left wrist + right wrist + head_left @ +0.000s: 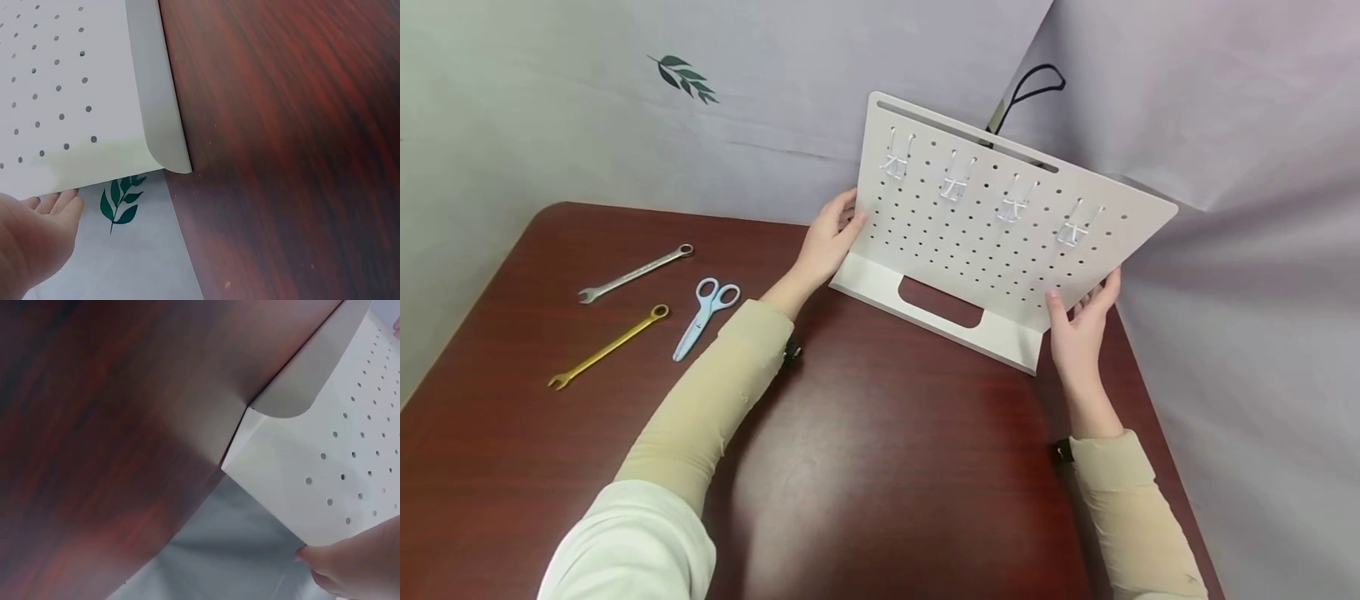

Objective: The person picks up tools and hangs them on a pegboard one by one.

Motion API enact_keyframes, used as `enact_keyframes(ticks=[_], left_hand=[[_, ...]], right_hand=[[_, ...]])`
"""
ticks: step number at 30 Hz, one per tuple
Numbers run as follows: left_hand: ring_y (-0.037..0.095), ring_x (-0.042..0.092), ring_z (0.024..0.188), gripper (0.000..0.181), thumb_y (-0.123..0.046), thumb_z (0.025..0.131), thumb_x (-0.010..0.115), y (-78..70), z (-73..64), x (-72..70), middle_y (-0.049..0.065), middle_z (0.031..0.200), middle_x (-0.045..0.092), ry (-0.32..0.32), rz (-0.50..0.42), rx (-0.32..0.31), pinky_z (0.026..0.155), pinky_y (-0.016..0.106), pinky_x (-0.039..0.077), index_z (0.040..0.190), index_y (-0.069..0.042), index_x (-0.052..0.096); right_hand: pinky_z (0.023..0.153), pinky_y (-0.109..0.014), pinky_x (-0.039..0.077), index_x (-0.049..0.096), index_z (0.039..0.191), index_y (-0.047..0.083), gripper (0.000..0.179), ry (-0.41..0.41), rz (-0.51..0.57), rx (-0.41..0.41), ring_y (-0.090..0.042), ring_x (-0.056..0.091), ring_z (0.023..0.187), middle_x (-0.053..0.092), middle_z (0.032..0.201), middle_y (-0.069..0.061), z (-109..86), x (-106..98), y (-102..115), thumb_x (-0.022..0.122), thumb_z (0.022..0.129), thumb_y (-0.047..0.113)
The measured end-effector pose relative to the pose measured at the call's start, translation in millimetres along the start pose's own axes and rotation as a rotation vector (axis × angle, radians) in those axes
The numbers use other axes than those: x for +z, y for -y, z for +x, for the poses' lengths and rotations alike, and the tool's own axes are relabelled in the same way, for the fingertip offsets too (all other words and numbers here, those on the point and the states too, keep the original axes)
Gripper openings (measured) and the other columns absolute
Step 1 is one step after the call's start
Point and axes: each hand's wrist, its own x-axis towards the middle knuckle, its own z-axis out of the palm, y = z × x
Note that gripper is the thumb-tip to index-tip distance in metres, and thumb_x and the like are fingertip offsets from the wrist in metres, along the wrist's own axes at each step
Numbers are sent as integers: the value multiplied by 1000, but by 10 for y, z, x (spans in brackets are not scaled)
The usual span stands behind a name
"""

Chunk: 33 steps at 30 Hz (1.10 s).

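Two-handed, gripping a white board [985, 230] by the sides with left hand [829, 241] and right hand [1081, 335], far on counter [895, 483].

Smooth matt pegboard [977, 229], perhaps metal; glossy wood-grained table [865, 467]; plastic-looking scissors [702, 320]; matt cloth backdrop [820, 92].

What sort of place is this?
Probably a makeshift indoor work corner: pale wrinkled fabric hangs beyond a wood-grain table, with a white pegboard at its far end.
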Motion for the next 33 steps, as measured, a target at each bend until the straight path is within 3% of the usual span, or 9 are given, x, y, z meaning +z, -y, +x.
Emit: enact_keyframes(ticks=[8, 19, 26, 33], left_hand=[[34, 51, 149, 59, -27, 114, 50, 18, -30, -92, 22, 166, 41, 25, 35, -14, 125, 42, 42, 163, 1, 35], [36, 51, 149, 61, -23, 110, 58, 85, -127, -302, 24, 164, 43, -5, 12, -9, 126, 43, 41, 162, 3, 37], [38, 49, 150, 62, -21, 109, 60, 117, -210, -486, 25, 164, 43, -5, -6, -25, 129, 44, 36, 162, 3, 36], [39, 48, 150, 64, -21, 108, 61, 131, -363, -677, 26, 163, 45, 4, 21, -16, 130, 47, 34, 163, 2, 35]], right_hand=[[127, -40, 33, -2, 169, 9, 97, 7, -4, -13, -20, 39, 150, 33, 167, -13, 13, 89, 20, 65, 99, 8], [125, -39, 34, 1, 168, 8, 94, 83, 33, -37, -23, 39, 152, 32, 167, -17, 131, 214, 25, 64, 98, 10], [133, -48, 23, -1, 169, 8, 96, 159, 47, -51, -27, 29, 159, 25, 171, -17, 215, 304, 2, 64, 98, 11], [134, -49, 19, -3, 169, 8, 98, 240, 80, -64, -26, 26, 161, 22, 172, -18, 325, 400, 1, 64, 98, 17]])
